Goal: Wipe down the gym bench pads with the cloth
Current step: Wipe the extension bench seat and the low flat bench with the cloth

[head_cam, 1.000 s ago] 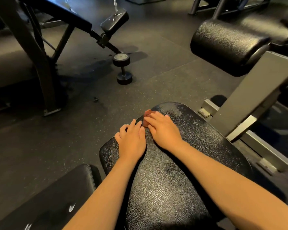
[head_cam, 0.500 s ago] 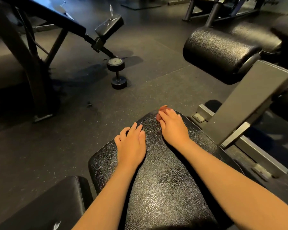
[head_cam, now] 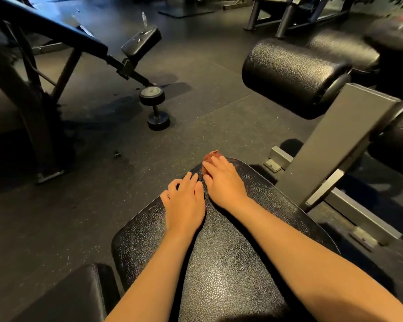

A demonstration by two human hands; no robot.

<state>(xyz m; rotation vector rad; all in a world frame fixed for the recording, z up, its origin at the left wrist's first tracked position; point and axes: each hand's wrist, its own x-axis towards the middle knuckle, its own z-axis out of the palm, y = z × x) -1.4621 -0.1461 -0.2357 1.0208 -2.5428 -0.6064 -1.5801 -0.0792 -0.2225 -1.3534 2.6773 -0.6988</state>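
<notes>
A black textured seat pad (head_cam: 230, 263) fills the lower middle of the head view. A small reddish-brown cloth (head_cam: 211, 156) lies bunched at the pad's far edge. My right hand (head_cam: 223, 182) covers most of it, fingers curved over the wad and thumb at its side. Only the cloth's far tip and a bit by the thumb show. My left hand (head_cam: 184, 203) rests flat on the pad just left of the right hand, holding nothing.
A grey steel post (head_cam: 335, 140) rises right of the pad and carries a black roller pad (head_cam: 289, 73). A dumbbell (head_cam: 155, 108) lies on the dark rubber floor ahead left. Behind it slants an incline bench (head_cam: 44, 26). Another black pad (head_cam: 63, 296) sits bottom left.
My right hand has slid the cloth away from me to the pad's far edge. My left hand has stayed flat in nearly the same spot.
</notes>
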